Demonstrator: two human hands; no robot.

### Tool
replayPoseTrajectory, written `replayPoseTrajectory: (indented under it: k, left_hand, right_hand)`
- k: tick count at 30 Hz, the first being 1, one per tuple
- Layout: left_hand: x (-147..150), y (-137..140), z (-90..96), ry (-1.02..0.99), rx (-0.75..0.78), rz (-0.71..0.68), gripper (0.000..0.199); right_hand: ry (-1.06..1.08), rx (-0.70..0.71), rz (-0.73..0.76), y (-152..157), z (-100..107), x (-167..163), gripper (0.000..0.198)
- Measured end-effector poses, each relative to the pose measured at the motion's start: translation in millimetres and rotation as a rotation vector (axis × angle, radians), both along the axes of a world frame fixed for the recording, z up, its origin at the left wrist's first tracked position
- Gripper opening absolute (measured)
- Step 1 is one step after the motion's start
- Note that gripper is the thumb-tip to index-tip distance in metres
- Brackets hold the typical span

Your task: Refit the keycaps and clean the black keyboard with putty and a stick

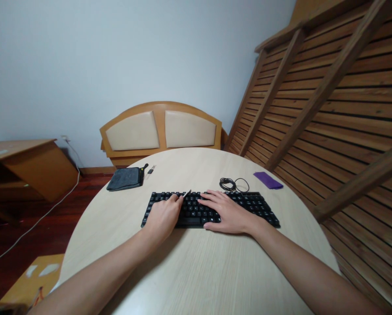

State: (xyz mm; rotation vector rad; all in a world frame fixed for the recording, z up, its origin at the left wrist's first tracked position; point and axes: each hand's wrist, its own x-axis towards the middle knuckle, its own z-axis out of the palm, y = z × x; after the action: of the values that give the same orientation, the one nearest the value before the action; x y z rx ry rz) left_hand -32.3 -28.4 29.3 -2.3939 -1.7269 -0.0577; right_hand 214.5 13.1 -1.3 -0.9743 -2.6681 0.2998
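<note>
Pinching a slim, dark-tipped tool in our left hand, we rest our spread right hand on the oblong black keyboard, atop the round, pale wood-grain table. Cream-panelled wooden headboard stands at twelve o'clock, brown slatted timber frame at two.

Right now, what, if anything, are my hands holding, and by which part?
Your left hand holds a thin, pale, dark-tipped tool behind its tip, other end hidden. Your right hand rests on the black rectangular keyboard, holding nothing visible.

Left fingers curled, right fingers spread
</note>
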Motion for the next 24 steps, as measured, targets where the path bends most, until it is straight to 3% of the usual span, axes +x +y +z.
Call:
replayPoseTrajectory:
  k: [5,13,18,24]
  left_hand:
    - [-3.5,-3.2,4.1,-0.019,0.009,-0.013,0.032]
    - [4.9,-6.2,-2.0,0.019,0.019,-0.016,0.035]
    - [6.1,-6.4,-1.1,0.000,0.005,-0.001,0.033]
    - [11.6,-15.3,2.2,0.024,-0.006,-0.012,0.036]
  right_hand:
    - [-0.016,-0.022,0.021,1.4,0.8,3.8,0.075]
    - [-0.017,-0.053,0.053,2.6,4.8,9.7,0.079]
    - [-0.060,-0.088,-0.036,7.7,10.5,24.0,0.093]
    - [-0.052,-0.050,-0.049,10.0,8.6,26.0,0.092]
